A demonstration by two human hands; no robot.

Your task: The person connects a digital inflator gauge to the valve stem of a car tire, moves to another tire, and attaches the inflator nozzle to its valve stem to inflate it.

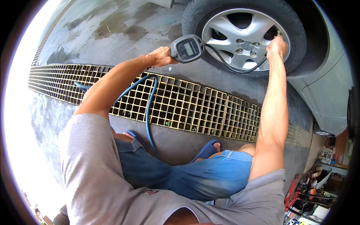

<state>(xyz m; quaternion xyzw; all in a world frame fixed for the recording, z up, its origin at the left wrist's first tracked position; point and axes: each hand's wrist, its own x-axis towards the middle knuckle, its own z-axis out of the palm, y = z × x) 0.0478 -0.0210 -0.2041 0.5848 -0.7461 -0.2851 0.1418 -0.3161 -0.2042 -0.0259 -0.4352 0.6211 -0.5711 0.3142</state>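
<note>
My left hand (162, 57) is closed on the grey handle end of a digital tire inflator gauge (188, 48), its small screen facing up. From the gauge a black hose (234, 69) loops across the front of the silver wheel (247, 47) to my right hand (277, 48). The fingers of that hand are pinched round the hose's end at the rim's right edge. A small brass-coloured fitting (278, 33) pokes out above them. Whether it sits on the valve stem is hidden by my fingers. The tire (192, 20) surrounds the wheel.
A metal floor grating (180, 101) runs between me and the car (326, 90). Across it lies a blue air hose (150, 101), trailing down beside my foot. Cluttered shelves (318, 187) with tools stand at the lower right. Wet patches (116, 28) mark the concrete floor.
</note>
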